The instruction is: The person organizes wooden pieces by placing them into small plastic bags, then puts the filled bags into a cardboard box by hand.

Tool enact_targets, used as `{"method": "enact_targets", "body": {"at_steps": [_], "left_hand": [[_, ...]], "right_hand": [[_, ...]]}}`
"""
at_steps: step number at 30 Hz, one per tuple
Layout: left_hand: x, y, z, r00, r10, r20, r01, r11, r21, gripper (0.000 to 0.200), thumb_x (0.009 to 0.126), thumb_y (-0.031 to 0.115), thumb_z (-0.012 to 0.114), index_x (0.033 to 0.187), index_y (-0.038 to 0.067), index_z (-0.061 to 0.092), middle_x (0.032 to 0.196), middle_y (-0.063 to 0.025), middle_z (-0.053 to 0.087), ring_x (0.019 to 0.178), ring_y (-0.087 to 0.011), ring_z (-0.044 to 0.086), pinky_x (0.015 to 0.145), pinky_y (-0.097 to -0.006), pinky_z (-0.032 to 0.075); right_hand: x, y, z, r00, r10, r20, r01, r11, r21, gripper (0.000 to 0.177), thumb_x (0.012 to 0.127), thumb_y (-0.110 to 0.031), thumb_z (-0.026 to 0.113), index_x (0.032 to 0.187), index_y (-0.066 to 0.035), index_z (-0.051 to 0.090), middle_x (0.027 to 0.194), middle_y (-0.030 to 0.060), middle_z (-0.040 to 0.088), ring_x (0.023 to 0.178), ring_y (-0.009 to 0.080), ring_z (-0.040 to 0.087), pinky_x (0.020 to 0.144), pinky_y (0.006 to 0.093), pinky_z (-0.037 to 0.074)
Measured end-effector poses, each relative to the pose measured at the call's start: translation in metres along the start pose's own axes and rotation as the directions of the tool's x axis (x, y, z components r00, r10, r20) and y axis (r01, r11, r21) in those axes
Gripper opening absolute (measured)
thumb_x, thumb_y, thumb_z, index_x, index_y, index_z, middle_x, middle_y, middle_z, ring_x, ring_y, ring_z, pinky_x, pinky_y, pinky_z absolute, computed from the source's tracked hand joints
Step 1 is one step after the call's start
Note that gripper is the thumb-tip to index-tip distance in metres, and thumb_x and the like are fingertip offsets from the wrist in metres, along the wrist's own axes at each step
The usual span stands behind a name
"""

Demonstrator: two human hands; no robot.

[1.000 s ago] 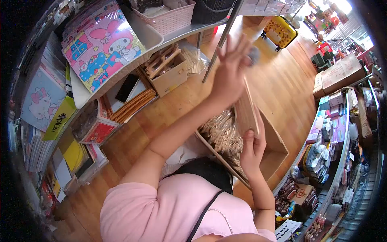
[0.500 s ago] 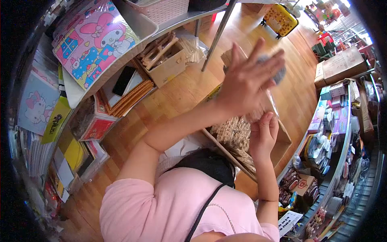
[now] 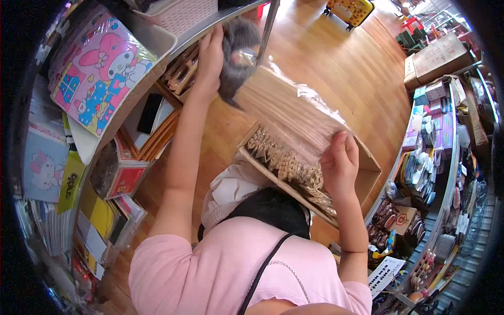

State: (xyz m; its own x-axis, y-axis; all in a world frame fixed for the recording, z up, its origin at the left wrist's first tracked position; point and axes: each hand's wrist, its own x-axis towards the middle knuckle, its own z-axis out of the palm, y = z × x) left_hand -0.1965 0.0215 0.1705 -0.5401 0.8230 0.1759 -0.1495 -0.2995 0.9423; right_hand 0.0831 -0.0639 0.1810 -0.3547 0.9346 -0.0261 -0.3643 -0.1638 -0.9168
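My left hand (image 3: 211, 60) is closed on a dark grey cloth (image 3: 239, 60) at the upper end of a clear plastic packet. Long pale wooden sticks (image 3: 289, 105) fill the packet, which slants down toward the right. At its lower right end my right hand (image 3: 340, 165) pinches the plastic between thumb and fingers. Beneath the packet stands an open cardboard box (image 3: 371, 181) with many bundled light wooden pieces (image 3: 287, 165) in it.
At the left are a shelf with a cartoon picture pack (image 3: 105, 76), wooden frames (image 3: 157, 131) and a black phone (image 3: 150, 113). Shelves of small goods (image 3: 420, 173) run along the right. A yellow suitcase (image 3: 350, 11) stands on the floor ahead.
My left hand has moved left with the grey cloth, from above the packet to its far end. The packet now shows at full length. My right hand still grips its near end.
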Motion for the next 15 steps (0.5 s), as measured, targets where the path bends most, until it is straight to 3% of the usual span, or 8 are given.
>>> {"method": "enact_targets", "body": {"at_steps": [2, 3, 4, 5, 9, 12, 14, 15], "left_hand": [[-0.020, 0.012, -0.011, 0.921, -0.165, 0.352, 0.158, 0.986, 0.049, 0.059, 0.090, 0.054, 0.034, 0.110, 0.002, 0.055, 0.095, -0.0032, 0.061, 0.065, -0.0045, 0.053, 0.051, -0.0182, 0.043], [-0.029, 0.011, -0.017, 0.918, -0.170, 0.360, 0.160, 0.985, 0.056, 0.059, 0.090, 0.054, 0.034, 0.110, 0.002, 0.055, 0.095, -0.0032, 0.061, 0.065, -0.0045, 0.053, 0.051, -0.0182, 0.043], [-0.039, 0.007, -0.023, 0.820, -0.271, 0.504, 0.255, 0.962, 0.102, 0.055, 0.088, 0.052, 0.041, 0.109, 0.003, 0.056, 0.092, -0.0024, 0.061, 0.060, -0.0029, 0.051, 0.046, -0.0166, 0.040], [-0.047, 0.005, -0.026, 0.689, -0.363, 0.628, 0.339, 0.927, 0.163, 0.052, 0.086, 0.051, 0.049, 0.108, 0.004, 0.056, 0.089, -0.0016, 0.060, 0.056, -0.0013, 0.049, 0.041, -0.0151, 0.037], [-0.056, 0.009, -0.028, 0.520, -0.452, 0.724, 0.121, 0.879, 0.462, 0.047, 0.078, 0.043, 0.063, 0.106, 0.005, 0.056, 0.082, -0.0006, 0.059, 0.052, -0.0021, 0.047, 0.040, -0.0165, 0.036], [-0.054, 0.002, -0.026, 0.541, -0.514, 0.666, 0.193, 0.846, 0.496, 0.044, 0.073, 0.031, 0.068, 0.107, 0.004, 0.055, 0.084, -0.0033, 0.057, 0.057, -0.0038, 0.050, 0.042, -0.0169, 0.038], [-0.054, -0.009, -0.026, 0.900, -0.258, 0.352, 0.170, 0.950, 0.263, 0.033, 0.076, 0.021, 0.067, 0.102, 0.003, 0.057, 0.070, 0.0016, 0.055, 0.049, -0.0031, 0.047, 0.040, -0.0176, 0.036], [-0.048, -0.014, -0.025, 0.896, -0.265, 0.357, 0.174, 0.948, 0.268, 0.033, 0.076, 0.021, 0.067, 0.102, 0.003, 0.057, 0.070, 0.0016, 0.055, 0.049, -0.0031, 0.047, 0.040, -0.0176, 0.036]], "right_hand": [[0.006, 0.001, -0.004, 0.999, 0.021, -0.025, -0.020, 0.998, 0.053, 0.020, 0.093, -0.026, 0.047, 0.089, -0.006, 0.050, 0.073, -0.0048, 0.048, 0.063, 0.0032, 0.044, 0.057, 0.0185, 0.036], [0.009, -0.003, 0.004, 0.991, 0.005, -0.130, -0.011, 0.999, -0.039, 0.022, 0.093, -0.028, 0.046, 0.087, -0.007, 0.051, 0.070, -0.0063, 0.044, 0.060, 0.0023, 0.038, 0.052, 0.0183, 0.030], [0.011, -0.003, 0.008, 0.973, -0.016, -0.232, -0.015, 0.991, -0.132, 0.024, 0.094, -0.030, 0.044, 0.086, -0.009, 0.051, 0.068, -0.0078, 0.040, 0.056, 0.0014, 0.032, 0.047, 0.0181, 0.023], [0.010, 0.001, -0.004, 0.986, -0.001, -0.169, -0.021, 0.992, -0.128, 0.027, 0.094, -0.029, 0.043, 0.098, -0.005, 0.054, 0.077, -0.0042, 0.050, 0.065, 0.0029, 0.042, 0.055, 0.0170, 0.034], [0.018, -0.002, 0.006, 0.989, -0.062, -0.137, 0.030, 0.973, -0.230, 0.037, 0.095, -0.030, 0.040, 0.117, -0.002, 0.050, 0.099, 0.0034, 0.056, 0.084, 0.0074, 0.051, 0.073, 0.0200, 0.041], [0.022, 0.003, -0.005, 0.991, -0.134, -0.024, 0.110, 0.893, -0.437, 0.045, 0.095, -0.031, 0.037, 0.130, -0.002, 0.038, 0.118, 0.0114, 0.051, 0.099, 0.0139, 0.052, 0.087, 0.0268, 0.040], [0.023, -0.005, 0.000, 0.996, -0.059, -0.060, 0.034, 0.935, -0.353, 0.047, 0.096, -0.031, 0.035, 0.132, -0.001, 0.033, 0.117, 0.0151, 0.050, 0.097, 0.0163, 0.054, 0.086, 0.0297, 0.041], [0.025, -0.007, -0.004, 0.995, -0.079, -0.066, 0.050, 0.929, -0.366, 0.046, 0.096, -0.029, 0.035, 0.133, -0.001, 0.030, 0.115, 0.0166, 0.051, 0.097, 0.0190, 0.055, 0.086, 0.0314, 0.042]]}}
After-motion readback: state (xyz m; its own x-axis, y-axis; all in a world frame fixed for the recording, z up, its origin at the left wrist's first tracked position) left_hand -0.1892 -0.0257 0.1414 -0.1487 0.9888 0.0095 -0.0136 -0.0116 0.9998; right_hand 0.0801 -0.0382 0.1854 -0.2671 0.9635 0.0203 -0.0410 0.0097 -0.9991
